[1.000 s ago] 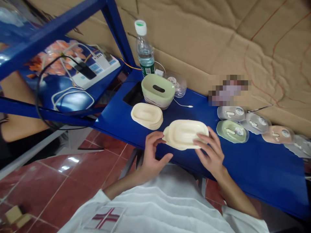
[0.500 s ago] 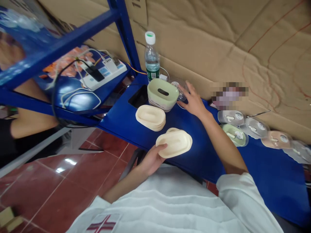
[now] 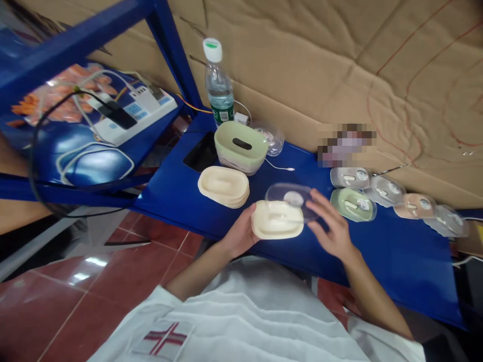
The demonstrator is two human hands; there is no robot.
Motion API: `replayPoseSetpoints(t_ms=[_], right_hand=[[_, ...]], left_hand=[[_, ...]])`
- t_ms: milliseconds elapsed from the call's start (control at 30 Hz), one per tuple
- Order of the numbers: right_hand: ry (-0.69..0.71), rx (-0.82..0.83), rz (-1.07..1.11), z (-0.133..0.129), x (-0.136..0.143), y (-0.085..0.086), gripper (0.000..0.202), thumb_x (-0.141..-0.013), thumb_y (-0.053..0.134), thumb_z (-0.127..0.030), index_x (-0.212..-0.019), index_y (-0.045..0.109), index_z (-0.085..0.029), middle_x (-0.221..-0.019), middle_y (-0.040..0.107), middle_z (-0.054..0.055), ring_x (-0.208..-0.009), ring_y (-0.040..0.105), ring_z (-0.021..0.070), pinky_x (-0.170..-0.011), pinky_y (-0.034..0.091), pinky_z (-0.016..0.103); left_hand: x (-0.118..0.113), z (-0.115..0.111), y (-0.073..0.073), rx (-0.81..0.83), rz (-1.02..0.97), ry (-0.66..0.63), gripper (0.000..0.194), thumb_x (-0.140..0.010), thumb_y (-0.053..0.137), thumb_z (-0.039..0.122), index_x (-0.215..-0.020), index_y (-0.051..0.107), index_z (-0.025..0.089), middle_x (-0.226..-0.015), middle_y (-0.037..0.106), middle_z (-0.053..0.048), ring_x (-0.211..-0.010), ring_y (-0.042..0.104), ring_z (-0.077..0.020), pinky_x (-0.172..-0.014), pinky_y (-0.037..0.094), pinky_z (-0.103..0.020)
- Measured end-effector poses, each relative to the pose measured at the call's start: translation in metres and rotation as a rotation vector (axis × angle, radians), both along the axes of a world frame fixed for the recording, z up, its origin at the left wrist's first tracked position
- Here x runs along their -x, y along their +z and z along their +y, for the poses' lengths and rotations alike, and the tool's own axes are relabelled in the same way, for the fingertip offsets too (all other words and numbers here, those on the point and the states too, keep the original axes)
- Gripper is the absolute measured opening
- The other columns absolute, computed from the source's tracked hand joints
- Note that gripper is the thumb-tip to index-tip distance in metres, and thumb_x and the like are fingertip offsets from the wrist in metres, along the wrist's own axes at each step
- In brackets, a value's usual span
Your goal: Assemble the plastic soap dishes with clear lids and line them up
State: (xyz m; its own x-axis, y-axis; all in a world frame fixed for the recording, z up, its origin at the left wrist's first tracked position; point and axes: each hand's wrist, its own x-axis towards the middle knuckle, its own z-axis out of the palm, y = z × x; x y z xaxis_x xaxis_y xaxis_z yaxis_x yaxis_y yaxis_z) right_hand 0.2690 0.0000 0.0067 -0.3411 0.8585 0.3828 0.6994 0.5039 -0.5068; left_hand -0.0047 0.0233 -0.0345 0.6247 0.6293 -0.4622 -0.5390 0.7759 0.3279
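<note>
clear lid (image 3: pixel 274 192), white label (image 3: pixel 293 199) unreadable, pinched by right fingers (image 3: pixel 327 205); left fingers (image 3: pixel 249 216) grip cream dish (image 3: pixel 275 232)

White glare spots the red floor (image 3: pixel 92 281) and left blue tabletop (image 3: pixel 101 163); the left edge seems blurred.
</note>
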Motion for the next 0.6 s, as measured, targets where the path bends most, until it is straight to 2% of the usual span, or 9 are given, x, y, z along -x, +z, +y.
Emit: replayPoseSetpoints(t_ms=[67,133,233,400,500,600], right_hand=[[0.129,0.067,-0.060,-0.027,0.005,-0.004,0.058,-0.103,0.065,-0.022,-0.159,0.052,-0.030,-0.167,0.049,0.012,-0.157,0.045,0.0348,-0.122,0.052,0.059],[0.187,0.085,-0.095,-0.040,0.008,-0.008,0.058,-0.101,0.066,-0.019,-0.157,0.053,-0.028,-0.167,0.048,0.013,-0.160,0.040,0.0361,-0.123,0.051,0.061],[0.211,0.053,-0.103,-0.040,0.008,-0.013,0.059,-0.100,0.068,-0.017,-0.156,0.053,-0.027,-0.166,0.048,0.014,-0.161,0.037,0.0375,-0.123,0.050,0.062],[0.236,0.044,-0.063,-0.029,0.009,-0.023,0.061,-0.099,0.067,-0.016,-0.157,0.051,-0.025,-0.164,0.048,0.016,-0.159,0.041,0.0380,-0.123,0.050,0.061],[0.246,-0.017,-0.092,-0.029,0.018,-0.037,0.064,-0.099,0.071,-0.018,-0.158,0.049,-0.025,-0.162,0.050,0.017,-0.159,0.041,0.0383,-0.122,0.052,0.061],[0.232,-0.151,-0.143,-0.036,0.031,-0.054,0.072,-0.094,0.080,-0.024,-0.159,0.049,-0.023,-0.162,0.051,0.019,-0.159,0.040,0.0397,-0.121,0.053,0.061]], left_hand=[[-0.002,0.001,-0.003,-0.036,-0.007,-0.046,0.062,-0.092,0.075,0.064,-0.134,0.074,0.019,-0.130,0.079,-0.012,-0.135,0.067,-0.0349,-0.113,0.054,-0.045],[-0.004,-0.001,-0.004,-0.080,0.004,-0.085,0.060,-0.089,0.081,0.060,-0.131,0.075,0.018,-0.130,0.079,-0.013,-0.134,0.068,-0.0357,-0.114,0.053,-0.045],[-0.002,-0.006,-0.005,-0.120,0.042,-0.085,0.055,-0.089,0.084,0.052,-0.128,0.076,0.015,-0.130,0.079,-0.016,-0.131,0.070,-0.0356,-0.114,0.052,-0.043],[0.008,-0.011,-0.003,-0.142,0.072,0.011,0.054,-0.087,0.086,0.050,-0.126,0.077,0.013,-0.127,0.080,-0.016,-0.127,0.072,-0.0361,-0.111,0.053,-0.041],[0.012,-0.014,-0.003,-0.123,0.078,0.057,0.051,-0.092,0.081,0.050,-0.127,0.078,0.013,-0.129,0.079,-0.016,-0.130,0.070,-0.0364,-0.114,0.051,-0.042],[0.016,-0.024,-0.003,-0.028,0.106,0.112,0.049,-0.096,0.075,0.051,-0.130,0.077,0.016,-0.132,0.079,-0.013,-0.133,0.068,-0.0339,-0.114,0.050,-0.041]])
